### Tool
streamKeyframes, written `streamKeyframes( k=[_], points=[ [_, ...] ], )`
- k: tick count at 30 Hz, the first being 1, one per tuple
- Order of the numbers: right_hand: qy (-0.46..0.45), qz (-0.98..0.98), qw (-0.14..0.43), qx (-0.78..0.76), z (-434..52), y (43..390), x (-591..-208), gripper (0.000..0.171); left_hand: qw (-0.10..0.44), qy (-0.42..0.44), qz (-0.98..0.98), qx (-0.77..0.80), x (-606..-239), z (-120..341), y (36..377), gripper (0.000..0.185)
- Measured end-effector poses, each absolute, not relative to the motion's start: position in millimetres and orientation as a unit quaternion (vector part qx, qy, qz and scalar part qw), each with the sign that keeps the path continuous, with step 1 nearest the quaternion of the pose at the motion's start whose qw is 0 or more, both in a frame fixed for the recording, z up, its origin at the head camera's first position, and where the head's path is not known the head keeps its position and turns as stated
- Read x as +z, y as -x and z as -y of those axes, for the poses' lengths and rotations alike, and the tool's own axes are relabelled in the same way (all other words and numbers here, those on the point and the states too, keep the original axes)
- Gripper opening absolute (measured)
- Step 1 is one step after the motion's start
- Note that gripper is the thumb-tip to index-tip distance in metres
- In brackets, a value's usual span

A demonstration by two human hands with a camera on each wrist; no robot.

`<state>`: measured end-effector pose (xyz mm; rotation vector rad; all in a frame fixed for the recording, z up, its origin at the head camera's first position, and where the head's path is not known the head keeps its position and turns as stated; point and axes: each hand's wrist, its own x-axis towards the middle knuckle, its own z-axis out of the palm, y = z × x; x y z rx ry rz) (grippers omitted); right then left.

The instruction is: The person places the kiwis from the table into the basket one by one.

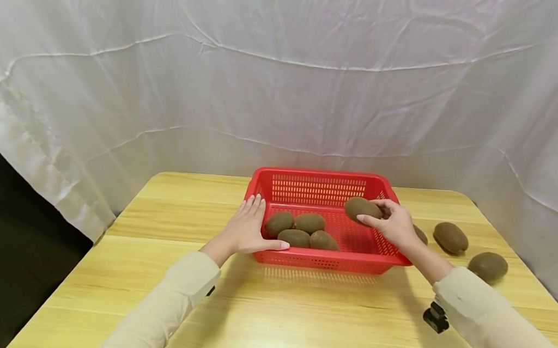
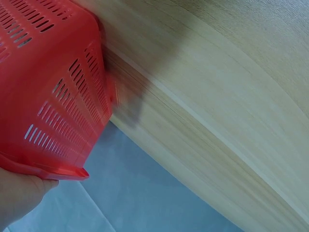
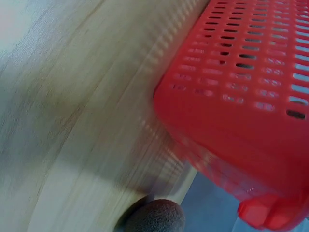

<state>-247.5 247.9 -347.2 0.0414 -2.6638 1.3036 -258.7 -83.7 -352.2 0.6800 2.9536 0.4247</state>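
A red plastic basket (image 1: 310,256) with slotted walls stands on the table. My left hand (image 1: 249,232) rests on its left end, fingers extended along the rim and thumb lying on the front rim. In the left wrist view, part of that hand (image 2: 21,193) touches the basket rim (image 2: 43,169). Between the thumb and fingers of my right hand (image 1: 395,224), a brown kiwi (image 1: 362,210) is pinched over the right part of the basket. Several kiwis (image 1: 308,223) lie together at the basket's left. The right wrist view shows neither the right hand nor its kiwi.
Right of the basket lie three more kiwis: one (image 1: 450,238) toward the back, another (image 1: 488,267) nearer the front, and one (image 1: 420,235) partly hidden by my right wrist. A pale curtain (image 1: 272,87) hangs behind the wooden table (image 1: 291,326).
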Motion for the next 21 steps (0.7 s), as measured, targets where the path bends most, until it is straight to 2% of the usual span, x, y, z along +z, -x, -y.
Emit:
streamKeyframes(
  k=[21],
  points=[
    [-0.121,0.944,-0.031,0.307,-242.4,259.0,-355.1,0.043,0.045,-0.228,-0.962,0.142,-351.6,83.0,258.4,0.119]
  ],
)
